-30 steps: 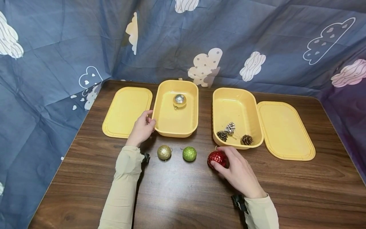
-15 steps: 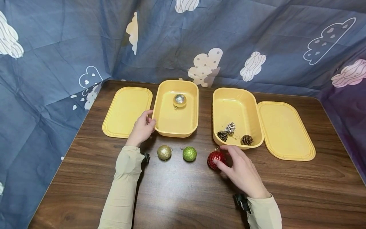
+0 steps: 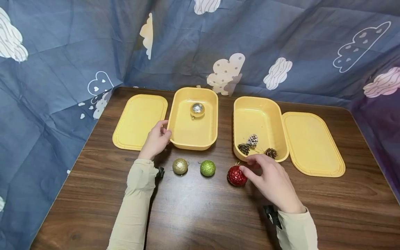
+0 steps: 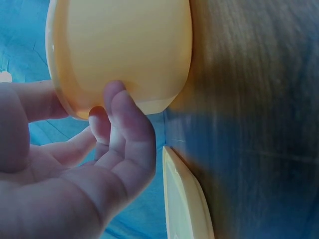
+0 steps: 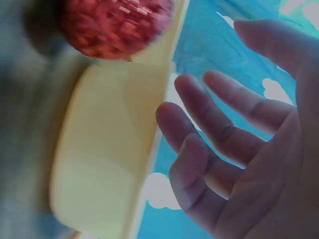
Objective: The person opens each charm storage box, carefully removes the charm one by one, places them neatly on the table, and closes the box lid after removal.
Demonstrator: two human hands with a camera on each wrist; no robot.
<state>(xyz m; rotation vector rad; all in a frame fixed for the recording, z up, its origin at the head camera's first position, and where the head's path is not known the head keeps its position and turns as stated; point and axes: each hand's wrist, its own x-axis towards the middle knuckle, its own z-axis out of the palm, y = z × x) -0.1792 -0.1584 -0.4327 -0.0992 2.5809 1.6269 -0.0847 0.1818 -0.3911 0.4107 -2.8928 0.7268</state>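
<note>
My left hand (image 3: 155,141) holds the left yellow plastic box (image 3: 192,135) at its near left corner. In the left wrist view the thumb is at its rim and the fingers (image 4: 132,117) are against its outer wall. A silver-and-gold bauble (image 3: 197,110) lies in this box. My right hand (image 3: 275,184), fingers loosely spread and holding nothing, is just right of a red faceted bauble (image 3: 236,176) on the table. In the right wrist view a gap shows between that hand and the bauble (image 5: 117,25). Left of it lie a green glitter bauble (image 3: 208,168) and a gold glitter bauble (image 3: 180,166).
A second yellow box (image 3: 250,121) with three pine cones (image 3: 252,140) stands beyond my right hand. Yellow lids lie flat on the wooden table (image 3: 193,215), one left of the boxes (image 3: 140,121), another right (image 3: 312,144). Patterned blue cloth (image 3: 181,41) hangs behind.
My right hand has let go of the red bauble and moved away to the right, its fingers opening. The bauble stays on the table. My left hand keeps its place on the box.
</note>
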